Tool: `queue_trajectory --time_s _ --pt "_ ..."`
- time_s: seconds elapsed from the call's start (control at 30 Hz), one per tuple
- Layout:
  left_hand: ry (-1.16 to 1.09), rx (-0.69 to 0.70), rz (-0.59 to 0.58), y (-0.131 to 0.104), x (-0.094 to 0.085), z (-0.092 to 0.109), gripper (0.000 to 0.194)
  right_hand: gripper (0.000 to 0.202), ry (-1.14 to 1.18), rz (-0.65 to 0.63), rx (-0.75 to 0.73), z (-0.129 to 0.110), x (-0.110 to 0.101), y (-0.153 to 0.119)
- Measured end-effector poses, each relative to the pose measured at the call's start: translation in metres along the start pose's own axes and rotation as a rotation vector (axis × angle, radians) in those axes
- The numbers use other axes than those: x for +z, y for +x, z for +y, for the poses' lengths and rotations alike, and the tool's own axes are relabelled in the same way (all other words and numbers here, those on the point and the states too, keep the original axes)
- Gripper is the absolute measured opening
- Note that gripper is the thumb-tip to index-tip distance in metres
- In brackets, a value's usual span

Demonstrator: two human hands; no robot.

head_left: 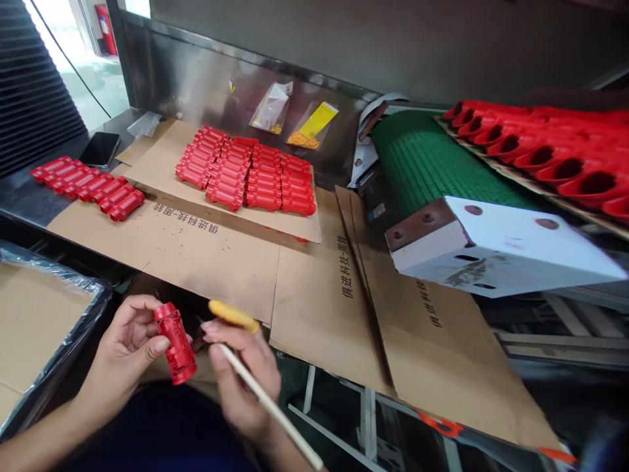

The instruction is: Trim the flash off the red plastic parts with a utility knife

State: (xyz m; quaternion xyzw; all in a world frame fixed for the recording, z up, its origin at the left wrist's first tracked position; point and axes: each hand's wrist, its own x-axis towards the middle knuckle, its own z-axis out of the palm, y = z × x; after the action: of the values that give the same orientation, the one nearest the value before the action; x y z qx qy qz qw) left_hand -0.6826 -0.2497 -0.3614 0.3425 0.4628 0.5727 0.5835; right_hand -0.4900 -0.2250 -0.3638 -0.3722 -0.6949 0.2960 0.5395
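My left hand (132,344) grips a red cylindrical plastic part (175,344) with cut-outs in its wall, tilted above my lap. Close to its right side, my right hand (246,370) is closed around a thin pale stick (272,406) that slants down to the lower right. A yellow cover (232,315) shows on its index finger. Whatever lies at the right fingertips is too small and blurred to make out. Beyond the hands, rows of similar red parts (226,174) lie on cardboard (171,157), and a shorter row (88,185) lies at the left.
Flattened cardboard (221,255) covers the metal bench. A green conveyor belt (442,157) with a white end bracket (501,249) stands at the right, red parts (540,151) above it. A phone (101,149) and small bags (272,107) are at the back. A plastic-lined box (44,328) stands left.
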Motion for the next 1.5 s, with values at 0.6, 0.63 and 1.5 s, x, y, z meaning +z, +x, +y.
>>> queue_trajectory --time_s 0.6,0.63,1.5 --pt "-0.033 -0.117 0.062 -0.003 -0.01 -0.004 0.033 0.039 -0.067 -0.136 -0.111 -0.004 -0.015 0.001" --pt "-0.041 -0.122 0.057 -0.002 -0.009 -0.004 0.034 0.042 -0.032 -0.139 -0.139 -0.004 -0.016 0.0" --pt "0.047 -0.056 0.103 -0.007 0.002 0.005 0.03 0.033 0.133 -0.135 -0.077 -0.001 -0.004 -0.004"
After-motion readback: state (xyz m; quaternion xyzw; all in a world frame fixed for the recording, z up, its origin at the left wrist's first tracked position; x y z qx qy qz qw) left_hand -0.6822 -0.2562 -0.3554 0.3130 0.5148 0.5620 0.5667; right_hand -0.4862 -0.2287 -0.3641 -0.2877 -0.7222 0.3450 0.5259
